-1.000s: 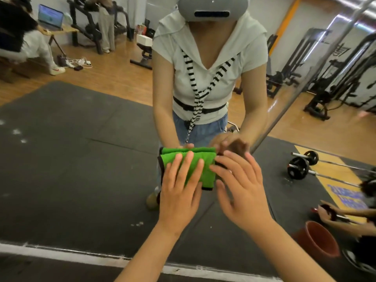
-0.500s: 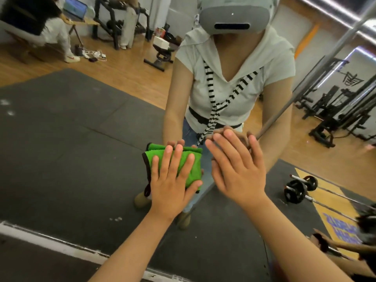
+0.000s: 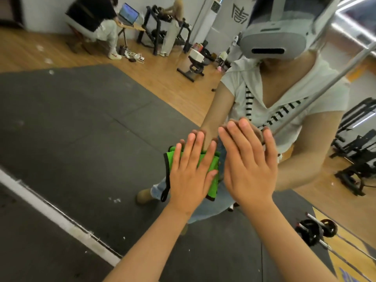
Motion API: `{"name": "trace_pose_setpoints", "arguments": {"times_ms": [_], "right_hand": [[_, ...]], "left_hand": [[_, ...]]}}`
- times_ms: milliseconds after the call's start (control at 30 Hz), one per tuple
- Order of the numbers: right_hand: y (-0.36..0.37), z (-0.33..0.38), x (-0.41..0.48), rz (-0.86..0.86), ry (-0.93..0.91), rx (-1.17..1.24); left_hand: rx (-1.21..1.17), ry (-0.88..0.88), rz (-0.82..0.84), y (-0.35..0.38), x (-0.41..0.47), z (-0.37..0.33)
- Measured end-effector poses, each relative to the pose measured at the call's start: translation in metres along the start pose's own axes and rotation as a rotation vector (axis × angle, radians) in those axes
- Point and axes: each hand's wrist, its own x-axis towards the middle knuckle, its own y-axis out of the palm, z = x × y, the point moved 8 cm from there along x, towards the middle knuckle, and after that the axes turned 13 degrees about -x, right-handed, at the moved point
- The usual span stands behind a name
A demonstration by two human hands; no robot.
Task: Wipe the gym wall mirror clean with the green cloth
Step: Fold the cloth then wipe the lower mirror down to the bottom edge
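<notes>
The wall mirror (image 3: 81, 123) fills the view and reflects the gym and me. A folded green cloth (image 3: 212, 165) with a black edge and loop lies flat against the glass. My left hand (image 3: 191, 176) presses it to the mirror with straight, spread fingers and covers most of it. My right hand (image 3: 250, 165) is flat beside it on the right, fingers straight, at or on the bare glass just past the cloth's right edge.
The mirror's white bottom edge (image 3: 50, 212) runs diagonally at lower left. A vertical seam (image 3: 325, 86) between mirror panels passes behind my right hand. Reflected in the glass are a dark floor mat, a barbell (image 3: 317, 233), weight machines and seated people.
Both hands and the cloth have slid up the mirror, and the view has tilted up and to the left. My right hand has straightened and flattened.
</notes>
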Motion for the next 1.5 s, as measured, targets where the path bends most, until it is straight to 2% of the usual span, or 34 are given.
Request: {"name": "trace_pose_setpoints", "arguments": {"times_ms": [100,233,400,567,800,1133,1367,1400,1500], "right_hand": [[-0.001,0.0,0.0,-0.023,0.003,-0.013],[0.0,-0.002,-0.002,-0.039,0.008,-0.014],[-0.001,-0.002,-0.003,-0.041,0.013,-0.001],[-0.001,-0.002,-0.003,-0.041,0.012,0.02],[-0.001,-0.002,-0.004,-0.044,0.019,0.025],[-0.001,-0.001,-0.003,-0.056,0.016,0.007],[-0.002,0.0,-0.004,-0.049,0.015,0.029],[-0.003,-0.001,-0.004,-0.048,0.013,0.029],[-0.003,-0.001,-0.004,-0.056,0.012,0.023]], "left_hand": [[-0.047,-0.044,-0.059,-0.001,-0.002,-0.001],[-0.283,-0.26,-0.262,-0.006,-0.014,0.009],[-0.188,-0.346,-0.345,-0.011,-0.025,0.001],[-0.101,-0.384,-0.314,-0.014,-0.043,-0.002],[-0.071,-0.268,-0.089,0.011,-0.053,0.011],[-0.07,-0.266,-0.062,0.014,-0.045,0.001],[0.03,-0.047,-0.018,0.009,-0.037,-0.005],[0.016,-0.048,-0.035,0.003,-0.028,0.001],[-0.144,-0.218,-0.143,-0.013,0.002,0.015]]}}
